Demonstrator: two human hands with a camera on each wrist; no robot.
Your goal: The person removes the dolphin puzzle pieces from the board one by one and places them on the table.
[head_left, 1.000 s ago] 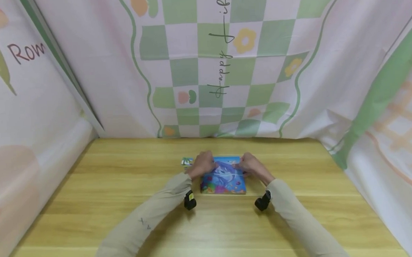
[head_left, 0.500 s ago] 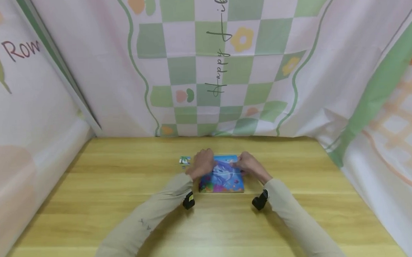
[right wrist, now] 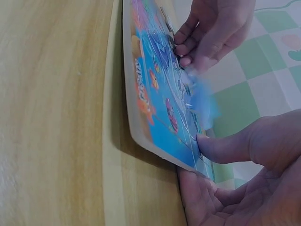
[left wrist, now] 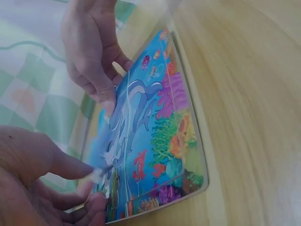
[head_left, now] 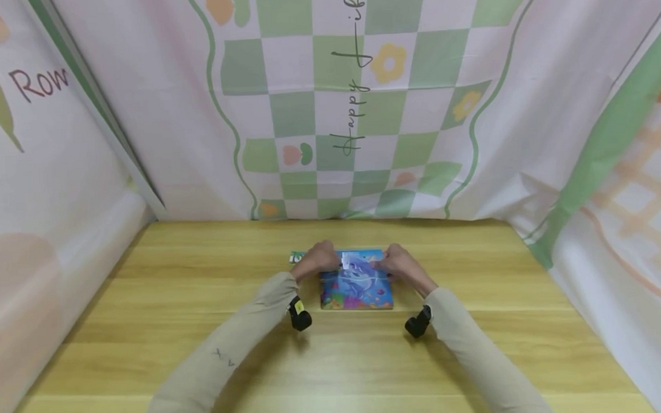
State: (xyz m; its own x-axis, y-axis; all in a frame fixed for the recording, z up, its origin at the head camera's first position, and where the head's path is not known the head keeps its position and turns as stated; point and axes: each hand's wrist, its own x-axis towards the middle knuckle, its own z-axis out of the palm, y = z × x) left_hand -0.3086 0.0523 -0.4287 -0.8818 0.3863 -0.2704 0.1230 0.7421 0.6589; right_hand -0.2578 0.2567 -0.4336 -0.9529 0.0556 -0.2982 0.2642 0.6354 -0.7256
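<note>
A flat jigsaw puzzle board with a dolphin and coral picture lies on the wooden table. Shiny creases of clear plastic film run across its face. At its right edge my right hand grips the board, thumb on the picture and fingers underneath, with that edge tilted up in the right wrist view. My left hand is at the far left part of the board. Between its thumb and fingers is a bit of the film, seen as a whitish scrap at the thumb tip in the left wrist view. A blurred bluish patch shows beside these fingers in the right wrist view.
A small picture card lies left of the board, partly hidden by my left hand. The table ends at a checkered fabric curtain behind, with more fabric on both sides.
My left hand has shifted left and turned, covering more of the small card and baring more of the board's upper left. A bright glint now shows there. The right hand keeps its grip.
</note>
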